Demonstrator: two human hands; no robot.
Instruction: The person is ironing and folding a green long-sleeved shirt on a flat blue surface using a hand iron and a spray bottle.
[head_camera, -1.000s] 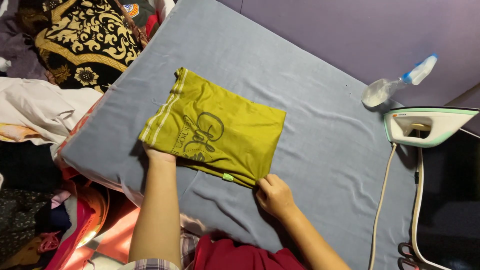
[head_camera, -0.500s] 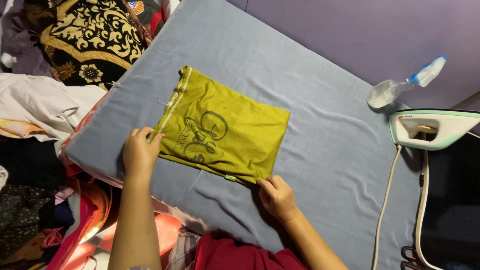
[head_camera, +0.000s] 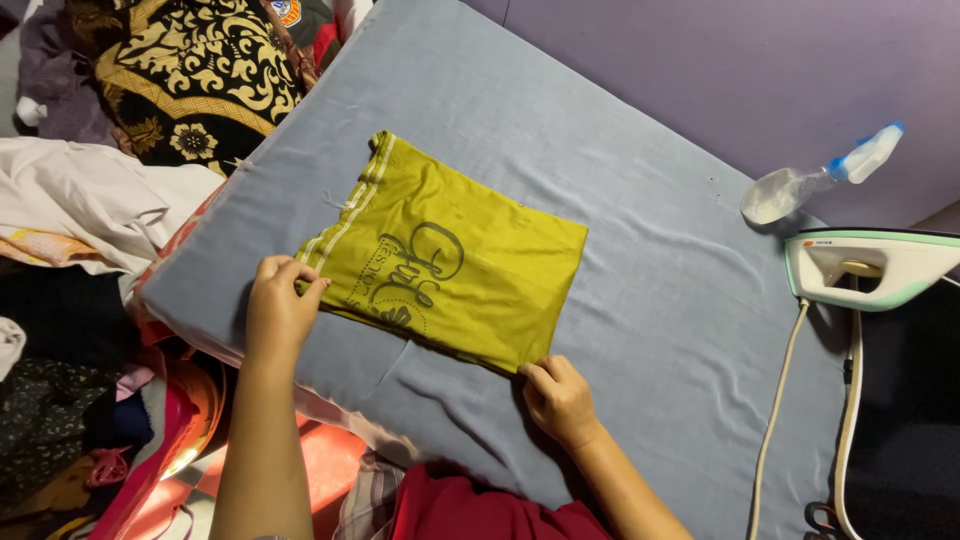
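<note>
A folded yellow-green garment (head_camera: 450, 262) with a dark printed design lies flat on a blue-grey padded ironing surface (head_camera: 620, 180). My left hand (head_camera: 280, 308) pinches its near left corner, by the striped hem. At the garment's near right corner rests my right hand (head_camera: 557, 398), fingertips gripping the cloth's edge.
A white and green iron (head_camera: 868, 267) stands at the right edge, its cord (head_camera: 775, 420) hanging down. A clear spray bottle (head_camera: 815, 178) with a blue top lies behind it. Piled clothes, including a black and gold patterned cloth (head_camera: 200, 70) and white fabric (head_camera: 90, 205), lie at the left.
My left hand has shifted up from the garment's near left edge and closed on its corner. My right hand has stayed at the near right corner.
</note>
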